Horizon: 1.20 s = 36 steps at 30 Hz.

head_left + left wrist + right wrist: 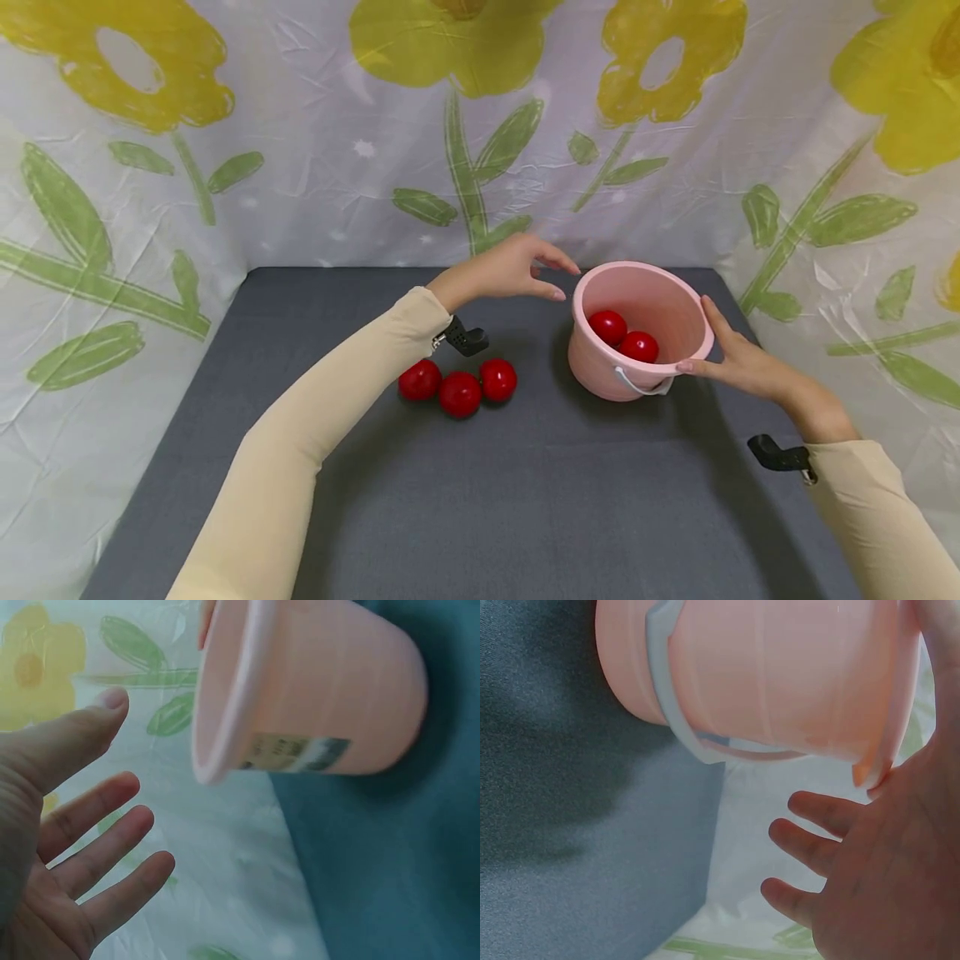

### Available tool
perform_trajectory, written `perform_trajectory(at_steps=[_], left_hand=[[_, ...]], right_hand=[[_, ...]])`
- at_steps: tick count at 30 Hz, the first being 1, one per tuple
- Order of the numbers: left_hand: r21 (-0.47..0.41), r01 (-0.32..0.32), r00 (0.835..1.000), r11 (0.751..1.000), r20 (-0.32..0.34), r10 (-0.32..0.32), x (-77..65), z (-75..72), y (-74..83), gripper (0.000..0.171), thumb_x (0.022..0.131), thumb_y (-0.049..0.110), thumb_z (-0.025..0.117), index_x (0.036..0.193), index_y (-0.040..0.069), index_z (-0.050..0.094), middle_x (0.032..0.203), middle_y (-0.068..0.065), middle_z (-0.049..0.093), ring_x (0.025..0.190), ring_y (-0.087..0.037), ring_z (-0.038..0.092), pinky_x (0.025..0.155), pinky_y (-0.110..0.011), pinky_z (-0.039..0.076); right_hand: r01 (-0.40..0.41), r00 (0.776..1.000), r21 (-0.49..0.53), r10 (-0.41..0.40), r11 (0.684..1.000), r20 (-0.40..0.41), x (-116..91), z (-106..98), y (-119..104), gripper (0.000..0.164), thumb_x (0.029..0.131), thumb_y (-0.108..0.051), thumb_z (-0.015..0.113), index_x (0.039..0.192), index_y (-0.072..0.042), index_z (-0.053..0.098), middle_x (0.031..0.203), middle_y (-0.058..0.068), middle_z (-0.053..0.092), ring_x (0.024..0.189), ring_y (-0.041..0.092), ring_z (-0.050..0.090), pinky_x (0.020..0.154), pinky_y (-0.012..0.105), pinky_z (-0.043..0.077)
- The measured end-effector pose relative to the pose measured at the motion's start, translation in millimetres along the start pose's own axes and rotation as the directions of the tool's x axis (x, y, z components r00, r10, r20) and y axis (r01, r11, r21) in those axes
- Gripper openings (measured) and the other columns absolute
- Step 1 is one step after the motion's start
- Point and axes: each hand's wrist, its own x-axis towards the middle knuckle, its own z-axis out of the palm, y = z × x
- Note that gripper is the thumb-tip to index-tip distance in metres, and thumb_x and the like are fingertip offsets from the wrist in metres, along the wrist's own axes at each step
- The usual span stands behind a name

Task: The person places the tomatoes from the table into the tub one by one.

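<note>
In the head view, a pink bucket (600, 367) stands at the right of the grey table, with a pale handle (645, 386) hanging at its front. Two red balls (639, 347) lie inside it. My right hand (757, 362) holds the bucket's right rim between thumb and index finger; its other fingers stretch out below the rim in the right wrist view. Just left of the rim hovers my left hand (510, 268), holding nothing, fingers loosely spread. Three more red balls (460, 394) sit close together on the table beside my left forearm, which partly covers one.
A flower-printed curtain (315, 167) rises behind the grey table (570, 508) and along both sides. Each wrist carries a small black camera mount (778, 454). A label (292, 752) is stuck on the bucket's outer side.
</note>
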Motion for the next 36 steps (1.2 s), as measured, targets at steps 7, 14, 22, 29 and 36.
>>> perform_trajectory(at_steps=[7, 14, 22, 29, 36], left_hand=[[0.030, 0.044, 0.999, 0.999, 0.013, -0.044, -34.3, 12.5, -21.5, 0.041, 0.086, 0.028, 0.078, 0.125, 0.021, 0.069, 0.130, 0.003, 0.068, 0.120, -0.015, 0.061, 0.096, -0.031, 0.054], [0.016, 0.084, 0.996, 0.996, 0.025, -0.084, -54.5, 27.9, -41.5, 0.042, 0.085, 0.028, 0.079, 0.125, 0.021, 0.069, 0.130, 0.002, 0.067, 0.121, -0.017, 0.061, 0.097, -0.032, 0.054], [-0.020, 0.083, 0.993, 0.996, 0.088, -0.081, -66.8, 54.6, -65.7, 0.042, 0.086, 0.027, 0.078, 0.125, 0.017, 0.069, 0.130, -0.002, 0.068, 0.124, -0.024, 0.061, 0.100, -0.041, 0.054], [-0.020, 0.112, 0.987, 0.993, 0.120, -0.109, -72.4, 71.1, -77.6, 0.041, 0.086, 0.025, 0.078, 0.125, 0.017, 0.069, 0.131, -0.002, 0.067, 0.124, -0.028, 0.060, 0.100, -0.043, 0.054], [0.013, 0.146, 0.974, 0.989, 0.172, -0.146, -78.3, 80.6, -81.3, 0.048, 0.086, 0.027, 0.078, 0.130, 0.014, 0.066, 0.135, -0.001, 0.065, 0.126, -0.024, 0.058, 0.103, -0.040, 0.052]], right_hand=[[-0.007, 1.000, -0.004, 0.007, 1.000, 0.002, 0.9, 0.5, 0.2, 0.114, 0.090, -0.044, 0.066, 0.153, -0.028, -0.027, 0.166, 0.020, -0.013, 0.145, 0.059, 0.011, 0.104, 0.079, 0.025], [0.003, 1.000, -0.004, -0.003, 1.000, -0.008, 1.0, 1.1, 1.3, 0.114, 0.090, -0.042, 0.067, 0.153, -0.028, -0.027, 0.166, 0.021, -0.012, 0.145, 0.059, 0.012, 0.104, 0.079, 0.025], [-0.002, 1.000, 0.002, 0.002, 1.000, -0.007, 1.8, 2.1, 2.2, 0.115, 0.090, -0.043, 0.067, 0.153, -0.028, -0.027, 0.166, 0.021, -0.012, 0.145, 0.058, 0.012, 0.104, 0.079, 0.026], [-0.006, 1.000, 0.011, 0.007, 1.000, -0.007, 1.8, 2.9, 3.2, 0.115, 0.089, -0.042, 0.068, 0.153, -0.030, -0.027, 0.166, 0.021, -0.012, 0.145, 0.059, 0.011, 0.103, 0.080, 0.025], [-0.007, 1.000, 0.004, 0.007, 1.000, -0.013, 2.3, 2.5, 2.7, 0.115, 0.089, -0.043, 0.068, 0.153, -0.029, -0.027, 0.166, 0.022, -0.012, 0.145, 0.060, 0.011, 0.103, 0.080, 0.025]])
